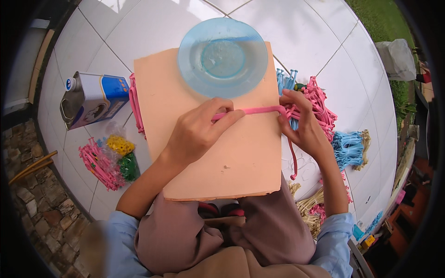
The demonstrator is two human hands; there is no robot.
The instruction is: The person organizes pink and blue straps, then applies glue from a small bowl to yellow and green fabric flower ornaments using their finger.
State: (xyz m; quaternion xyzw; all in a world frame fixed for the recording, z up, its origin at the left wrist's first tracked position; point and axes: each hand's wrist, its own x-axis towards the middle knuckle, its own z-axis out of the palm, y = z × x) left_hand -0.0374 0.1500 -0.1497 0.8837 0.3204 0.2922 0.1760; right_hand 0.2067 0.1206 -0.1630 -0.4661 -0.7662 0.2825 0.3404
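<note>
A pink rubber strap (262,110) runs across the peach board (208,162) on my lap. My left hand (199,129) is closed on one end, pinching it between thumb and fingers. At the board's right edge the strap bends down, and its knobbed end hangs beside the board. My right hand (303,123) is at that bend, thumb and forefinger apart around the strap, the thumb close to it. A translucent blue plate (190,55) stands on the far part of the board, with what looks like clear liquid in its middle.
Bundles of pink straps (320,104), blue straps (347,148) and cream straps (313,204) lie on the white tiles at right. A metal can (95,99) stands at left, near more pink straps (95,160) and bags of yellow pieces (120,145) and green pieces (129,167).
</note>
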